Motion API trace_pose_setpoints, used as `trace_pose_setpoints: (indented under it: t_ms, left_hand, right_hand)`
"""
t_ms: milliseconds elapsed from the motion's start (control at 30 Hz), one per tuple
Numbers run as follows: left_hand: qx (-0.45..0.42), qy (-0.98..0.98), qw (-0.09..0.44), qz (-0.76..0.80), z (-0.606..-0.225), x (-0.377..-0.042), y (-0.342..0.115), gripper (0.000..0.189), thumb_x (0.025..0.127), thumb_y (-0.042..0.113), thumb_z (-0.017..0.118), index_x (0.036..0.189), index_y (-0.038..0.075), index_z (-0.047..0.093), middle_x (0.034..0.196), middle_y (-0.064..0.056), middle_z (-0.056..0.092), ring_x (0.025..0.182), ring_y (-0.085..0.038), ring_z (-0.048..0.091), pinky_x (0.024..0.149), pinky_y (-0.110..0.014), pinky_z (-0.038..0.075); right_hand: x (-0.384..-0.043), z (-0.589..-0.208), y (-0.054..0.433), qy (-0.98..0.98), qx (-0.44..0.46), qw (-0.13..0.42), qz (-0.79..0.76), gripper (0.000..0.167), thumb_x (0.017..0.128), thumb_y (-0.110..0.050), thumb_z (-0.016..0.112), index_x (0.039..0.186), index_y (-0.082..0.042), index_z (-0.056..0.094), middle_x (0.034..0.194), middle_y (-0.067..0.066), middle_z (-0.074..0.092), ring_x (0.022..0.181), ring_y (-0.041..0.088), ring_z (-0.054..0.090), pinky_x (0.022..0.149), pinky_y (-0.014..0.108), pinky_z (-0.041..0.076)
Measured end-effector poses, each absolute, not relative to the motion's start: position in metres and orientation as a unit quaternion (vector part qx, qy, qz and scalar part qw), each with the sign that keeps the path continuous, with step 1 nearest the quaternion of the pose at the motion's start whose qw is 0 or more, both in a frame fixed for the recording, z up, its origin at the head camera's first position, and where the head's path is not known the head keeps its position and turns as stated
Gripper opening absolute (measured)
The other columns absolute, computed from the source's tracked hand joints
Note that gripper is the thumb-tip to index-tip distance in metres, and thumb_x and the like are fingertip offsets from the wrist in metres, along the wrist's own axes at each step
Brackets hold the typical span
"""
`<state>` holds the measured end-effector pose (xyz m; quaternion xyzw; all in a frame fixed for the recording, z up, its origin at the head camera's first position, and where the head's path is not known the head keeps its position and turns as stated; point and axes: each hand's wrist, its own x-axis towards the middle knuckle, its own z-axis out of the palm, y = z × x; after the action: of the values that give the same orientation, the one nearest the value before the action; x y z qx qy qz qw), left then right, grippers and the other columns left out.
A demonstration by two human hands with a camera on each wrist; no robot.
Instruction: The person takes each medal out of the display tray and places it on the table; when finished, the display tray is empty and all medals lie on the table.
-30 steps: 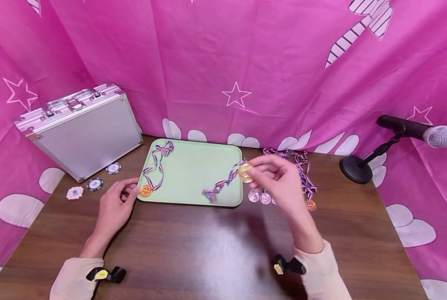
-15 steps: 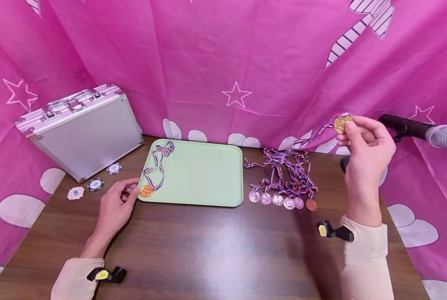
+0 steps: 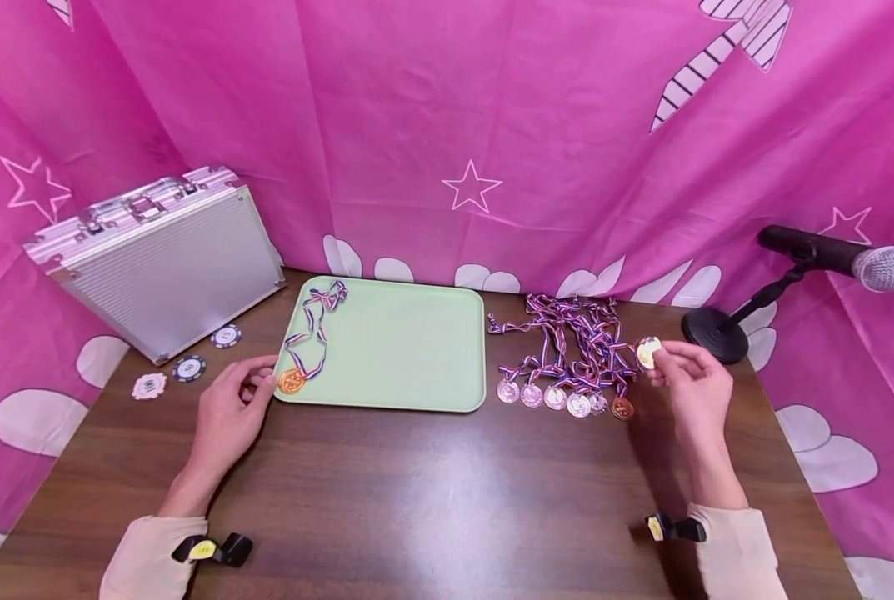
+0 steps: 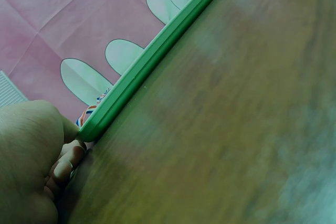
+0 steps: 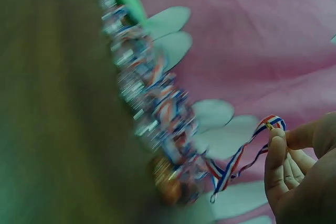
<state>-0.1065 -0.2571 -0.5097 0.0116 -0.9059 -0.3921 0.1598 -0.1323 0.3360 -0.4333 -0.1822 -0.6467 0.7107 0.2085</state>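
Note:
In the head view, my right hand (image 3: 692, 392) pinches a gold medal (image 3: 648, 352) by its edge, right of the medal pile and above the table. Its striped ribbon (image 5: 231, 169) trails toward the pile in the right wrist view. My left hand (image 3: 237, 408) grips the near left corner of a light green tray (image 3: 394, 406), thumb at the rim and fingers curled by it. Inside the tray, along its left side, lies a bronze-coloured medal (image 3: 292, 382) with its ribbon stretched away. Several silver medals (image 3: 555, 398) and one bronze-coloured medal (image 3: 622, 407) lie in a row below tangled ribbons (image 3: 574, 325).
A silver case (image 3: 169, 267) stands at the back left, with a white poker chip (image 3: 150, 386) and two dark ones (image 3: 189, 368) before it. At the back right, a microphone (image 3: 844, 257) sits on a round-based stand (image 3: 716, 335). A pink curtain (image 3: 394, 150) hangs behind the table.
My right hand has carried the gold medal from the tray's right edge up and right, then lowered it beside the pile; its ribbon left the tray. The left hand stays at the tray corner.

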Motion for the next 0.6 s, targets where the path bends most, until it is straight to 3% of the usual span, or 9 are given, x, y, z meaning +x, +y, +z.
trace_pose_setpoints:
  t_ms: [400, 600]
  left_hand:
    - [0.01, -0.905, 0.159, -0.394, -0.51, -0.106, -0.256, 0.029, 0.109, 0.012, 0.07, 0.137, 0.002, 0.074, 0.109, -0.013, 0.069, 0.09, -0.008, 0.052, 0.075, -0.013, 0.039]
    - [0.009, -0.904, 0.163, -0.394, -0.509, -0.105, -0.257, 0.029, 0.109, 0.012, 0.069, 0.136, 0.002, 0.074, 0.109, -0.013, 0.069, 0.09, -0.007, 0.052, 0.075, -0.013, 0.04]
  right_hand:
    - [-0.096, -0.48, 0.369, -0.744, -0.228, 0.093, 0.622, 0.008, 0.099, -0.002, 0.082, 0.105, -0.005, 0.078, 0.075, -0.01, 0.076, 0.061, 0.006, 0.072, 0.062, 0.019, 0.06]
    - [-0.089, -0.485, 0.375, -0.815, -0.22, 0.075, 0.531, 0.03, 0.101, -0.011, 0.083, 0.121, 0.008, 0.071, 0.075, -0.016, 0.073, 0.062, 0.002, 0.07, 0.062, 0.018, 0.059]
